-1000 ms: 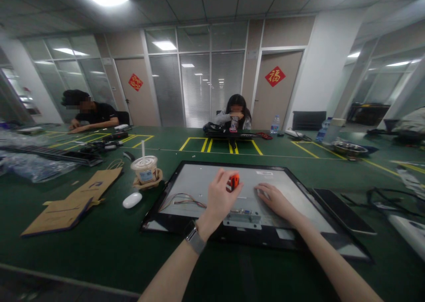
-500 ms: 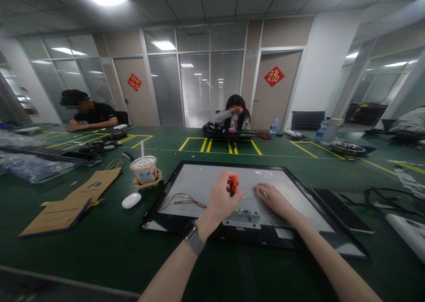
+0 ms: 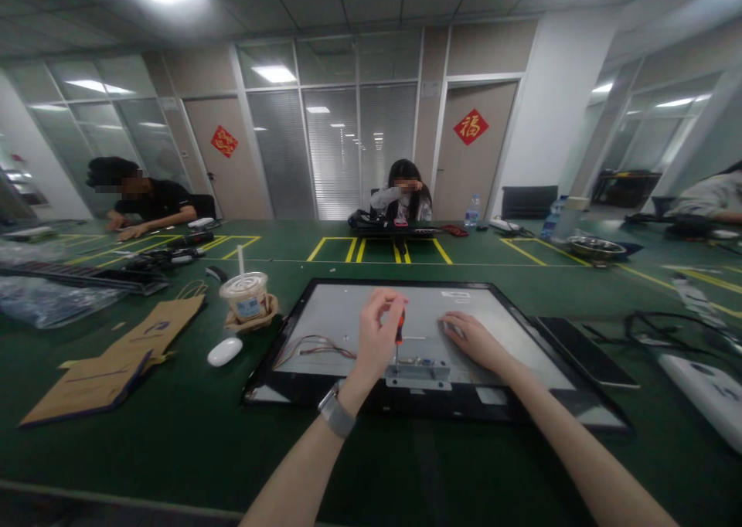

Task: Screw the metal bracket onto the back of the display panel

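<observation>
My left hand (image 3: 376,332), with a watch on its wrist, is closed around the red and black handle of a screwdriver (image 3: 399,329). The screwdriver stands upright, its shaft pointing down at the left end of a metal bracket (image 3: 422,382); whether the tip touches a screw is too small to tell. The bracket sits near the front edge of a display panel (image 3: 325,307) lying flat, grey back up, in a black frame. Resting on the panel's right part, my right hand (image 3: 476,343) has its fingers stretched out and holds nothing. Thin wires (image 3: 316,345) lie left of the bracket.
Left of the panel are a white mouse (image 3: 225,351), an iced drink cup (image 3: 244,291) and a brown paper bag (image 3: 110,365). A dark flat slab (image 3: 585,351), black cables (image 3: 675,330) and a white device (image 3: 704,392) lie right. People sit across the green table (image 3: 191,450).
My left hand has turned the screwdriver upright and lowered it, so its shaft now shows above the bracket. My right hand stays on the panel. The view has shifted slightly.
</observation>
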Action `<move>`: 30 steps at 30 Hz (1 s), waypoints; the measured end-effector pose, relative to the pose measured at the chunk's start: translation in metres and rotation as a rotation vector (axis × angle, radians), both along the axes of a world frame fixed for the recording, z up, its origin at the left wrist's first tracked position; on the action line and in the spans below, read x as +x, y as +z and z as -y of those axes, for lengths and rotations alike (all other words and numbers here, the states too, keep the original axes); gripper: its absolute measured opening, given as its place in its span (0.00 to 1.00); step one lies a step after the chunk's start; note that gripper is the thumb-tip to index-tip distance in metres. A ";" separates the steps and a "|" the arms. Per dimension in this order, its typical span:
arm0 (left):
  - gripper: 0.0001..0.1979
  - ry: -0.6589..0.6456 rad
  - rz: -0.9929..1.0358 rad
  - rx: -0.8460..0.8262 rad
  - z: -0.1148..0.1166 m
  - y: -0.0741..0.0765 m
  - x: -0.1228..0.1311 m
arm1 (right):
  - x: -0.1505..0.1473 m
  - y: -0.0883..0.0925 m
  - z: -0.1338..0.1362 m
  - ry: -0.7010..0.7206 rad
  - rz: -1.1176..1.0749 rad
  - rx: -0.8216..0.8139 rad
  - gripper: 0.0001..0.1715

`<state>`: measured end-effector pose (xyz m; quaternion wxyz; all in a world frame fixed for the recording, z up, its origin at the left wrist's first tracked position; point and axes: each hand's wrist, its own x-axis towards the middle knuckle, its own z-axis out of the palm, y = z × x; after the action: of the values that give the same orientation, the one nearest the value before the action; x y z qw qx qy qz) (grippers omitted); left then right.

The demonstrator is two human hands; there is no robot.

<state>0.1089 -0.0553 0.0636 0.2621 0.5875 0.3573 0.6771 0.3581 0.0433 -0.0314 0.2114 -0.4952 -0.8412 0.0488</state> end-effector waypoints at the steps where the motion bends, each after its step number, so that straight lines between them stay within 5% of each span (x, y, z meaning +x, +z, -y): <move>1: 0.12 0.030 -0.023 0.023 0.000 0.000 0.000 | 0.000 0.000 0.000 -0.001 0.003 0.002 0.22; 10: 0.14 -0.056 0.041 -0.047 0.000 -0.001 0.000 | -0.001 0.002 0.002 0.014 0.003 -0.001 0.22; 16: 0.08 0.074 -0.041 0.041 0.000 0.000 0.000 | -0.001 0.003 0.003 0.009 0.007 -0.002 0.22; 22: 0.14 -0.018 0.044 -0.050 0.001 0.001 -0.002 | -0.002 0.006 0.004 0.005 0.035 -0.022 0.23; 30: 0.08 0.056 -0.027 -0.012 -0.001 0.001 -0.002 | 0.001 -0.001 -0.001 0.028 -0.009 0.028 0.22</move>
<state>0.1065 -0.0542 0.0644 0.2417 0.5846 0.3810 0.6743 0.3589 0.0440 -0.0328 0.2215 -0.4800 -0.8478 0.0422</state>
